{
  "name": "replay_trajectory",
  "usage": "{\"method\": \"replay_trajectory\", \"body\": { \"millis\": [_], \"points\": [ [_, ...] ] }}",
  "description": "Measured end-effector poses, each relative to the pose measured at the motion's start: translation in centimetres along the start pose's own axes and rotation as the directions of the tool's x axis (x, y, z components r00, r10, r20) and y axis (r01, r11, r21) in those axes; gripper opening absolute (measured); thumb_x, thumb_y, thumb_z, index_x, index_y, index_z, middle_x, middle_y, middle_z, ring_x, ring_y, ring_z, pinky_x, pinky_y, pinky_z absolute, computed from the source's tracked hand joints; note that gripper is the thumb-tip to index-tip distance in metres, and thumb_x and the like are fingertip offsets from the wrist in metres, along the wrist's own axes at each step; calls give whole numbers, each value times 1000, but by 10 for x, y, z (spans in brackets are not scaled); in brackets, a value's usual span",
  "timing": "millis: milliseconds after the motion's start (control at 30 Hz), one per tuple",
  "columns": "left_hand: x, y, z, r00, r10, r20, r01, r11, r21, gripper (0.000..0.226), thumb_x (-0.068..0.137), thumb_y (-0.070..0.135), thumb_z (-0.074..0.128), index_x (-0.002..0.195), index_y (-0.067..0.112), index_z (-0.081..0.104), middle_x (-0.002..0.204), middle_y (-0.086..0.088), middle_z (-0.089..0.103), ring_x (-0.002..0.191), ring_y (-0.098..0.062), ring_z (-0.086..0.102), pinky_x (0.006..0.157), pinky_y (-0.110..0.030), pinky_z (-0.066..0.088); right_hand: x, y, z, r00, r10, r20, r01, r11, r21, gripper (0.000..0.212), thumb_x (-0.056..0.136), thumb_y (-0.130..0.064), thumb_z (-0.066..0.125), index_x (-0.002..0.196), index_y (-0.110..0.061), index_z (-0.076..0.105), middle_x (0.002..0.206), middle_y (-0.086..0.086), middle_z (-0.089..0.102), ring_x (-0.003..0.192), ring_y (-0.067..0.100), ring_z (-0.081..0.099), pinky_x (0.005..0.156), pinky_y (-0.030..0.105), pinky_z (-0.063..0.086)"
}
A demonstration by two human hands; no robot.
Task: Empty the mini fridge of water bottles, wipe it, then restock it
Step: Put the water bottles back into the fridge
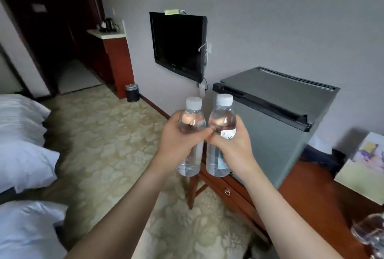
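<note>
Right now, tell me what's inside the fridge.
Cannot be seen: the fridge door is shut, hiding the inside. Two bottles are outside, one in the left hand, one in the right hand.

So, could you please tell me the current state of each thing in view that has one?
Mini fridge: door closed.
Left bottle: capped, upright, gripped by left hand.
Right bottle: capped, upright, gripped by right hand.
TV: screen dark.

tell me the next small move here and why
Probably set one bottle down on the desk to free a hand. The left hand grips one bottle, the right hand grips the other bottle, and the fridge door looks closed, so neither hand can pull it open.
</note>
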State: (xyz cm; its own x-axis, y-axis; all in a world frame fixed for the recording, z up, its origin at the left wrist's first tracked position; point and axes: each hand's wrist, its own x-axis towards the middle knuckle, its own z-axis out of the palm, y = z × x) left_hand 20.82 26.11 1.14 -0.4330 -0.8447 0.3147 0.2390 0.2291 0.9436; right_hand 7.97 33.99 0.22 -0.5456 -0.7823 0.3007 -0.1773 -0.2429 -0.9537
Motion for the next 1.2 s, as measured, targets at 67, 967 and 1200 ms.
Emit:
{"method": "replay_trajectory", "body": {
  "millis": [67, 967, 1200],
  "points": [
    [27, -6, -28, 1000, 3, -25, -2, 1000, 21, 34, 71, 4, 87, 93, 20, 66, 84, 2, 75, 82, -13, 73, 69, -25, 57, 24, 6, 31, 1000, -2, 6, 2, 1000, -6, 52, 51, -31, 80, 98, -19, 60, 83, -15, 69, 79, -2, 65, 64, 12, 49],
    [359, -167, 52, 855, -195, 481, 169, 981, 97, 44, 63, 25, 83, 105, 20, 69, 95, 1, 77, 87, -16, 75, 81, -42, 61, 278, 126, 12, 837, 32, -546, -205, 944, -259, 39, 57, -41, 76, 90, -34, 59, 88, -29, 67, 82, -8, 63, 61, 8, 42],
    [377, -187, 46, 776, -176, 605, 140, 984, 106, 48, 60, 29, 82, 106, 23, 70, 98, 1, 77, 94, -17, 74, 88, -46, 59, 283, 134, 16, 791, 34, -611, -275, 912, -304, 37, 58, -38, 78, 89, -33, 59, 88, -22, 70, 79, -1, 66, 66, 19, 48]
  ]
}}
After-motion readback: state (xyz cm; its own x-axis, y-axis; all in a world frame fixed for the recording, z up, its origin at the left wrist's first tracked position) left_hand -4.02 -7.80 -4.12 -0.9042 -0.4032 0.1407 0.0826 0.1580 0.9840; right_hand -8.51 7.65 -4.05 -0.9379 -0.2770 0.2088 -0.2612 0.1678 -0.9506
